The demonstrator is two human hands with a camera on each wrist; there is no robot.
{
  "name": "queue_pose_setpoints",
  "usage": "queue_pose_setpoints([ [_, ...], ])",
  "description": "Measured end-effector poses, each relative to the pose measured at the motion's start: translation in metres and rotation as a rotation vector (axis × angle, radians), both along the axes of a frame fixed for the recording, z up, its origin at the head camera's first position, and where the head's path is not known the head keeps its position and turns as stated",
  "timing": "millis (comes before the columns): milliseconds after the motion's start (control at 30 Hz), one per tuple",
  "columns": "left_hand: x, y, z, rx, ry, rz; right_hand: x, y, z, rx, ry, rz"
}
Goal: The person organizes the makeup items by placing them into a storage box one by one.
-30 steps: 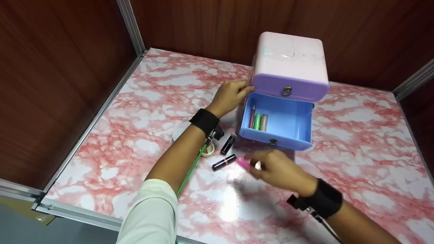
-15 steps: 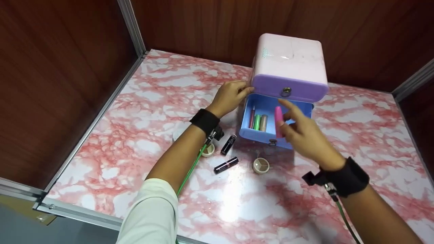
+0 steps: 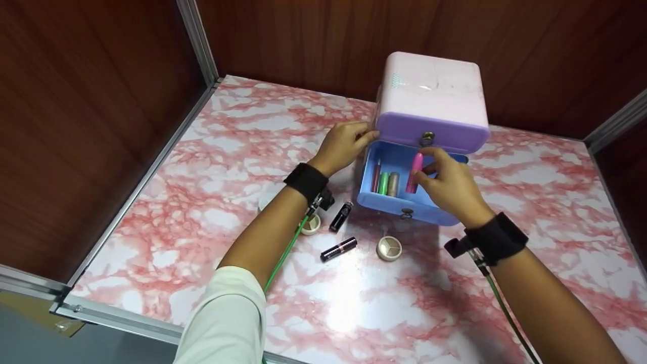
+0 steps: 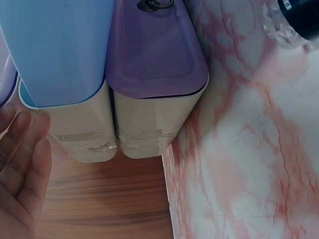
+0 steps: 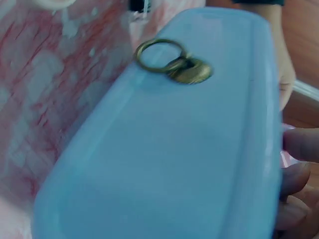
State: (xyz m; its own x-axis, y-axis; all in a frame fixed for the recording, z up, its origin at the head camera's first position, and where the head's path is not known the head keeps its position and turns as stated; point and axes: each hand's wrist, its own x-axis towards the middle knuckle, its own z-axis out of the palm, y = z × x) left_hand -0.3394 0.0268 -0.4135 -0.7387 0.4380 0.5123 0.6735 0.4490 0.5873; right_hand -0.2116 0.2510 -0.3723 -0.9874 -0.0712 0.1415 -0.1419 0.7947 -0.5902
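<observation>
My right hand (image 3: 452, 188) pinches a pink cosmetic tube (image 3: 415, 173) between thumb and fingers. It holds the tube upright over the pulled-out blue drawer (image 3: 429, 215), right of a dark red tube (image 3: 376, 177), a green tube (image 3: 384, 183) and a greyish-brown tube (image 3: 394, 184) standing inside. The drawer's front and brass ring (image 5: 160, 55) fill the right wrist view. My left hand (image 3: 342, 145) rests against the left side of the pink-topped drawer cabinet (image 3: 434, 83); in the left wrist view its fingers (image 4: 35, 169) are mostly straight.
Two black lipsticks (image 3: 339, 249) lie on the marbled table (image 3: 212, 202) before the drawer. A round three-part pot (image 3: 389, 248) sits closer to the right; another pot (image 3: 310, 224) is partly behind the left forearm. Another purple drawer (image 4: 157, 50) sits below the blue one.
My right hand has carried the pink tube from the table up to the blue drawer and lowered it slightly. One black lipstick shifted a little. The left hand stays put.
</observation>
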Motion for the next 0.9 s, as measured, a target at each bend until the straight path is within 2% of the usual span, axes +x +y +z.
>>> queue_pose_setpoints([
  [200, 0.001, 0.0, 0.0, 0.005, -0.002, 0.005, -0.01, 0.0, -0.004, 0.126, -0.094, 0.061],
  [400, 0.001, 0.001, -0.001, 0.027, -0.002, 0.006, -0.016, -0.002, -0.009, 0.21, -0.182, 0.085],
  [900, -0.001, 0.001, -0.003, 0.037, -0.021, -0.001, -0.028, -0.006, -0.016, 0.3, -0.263, 0.12],
])
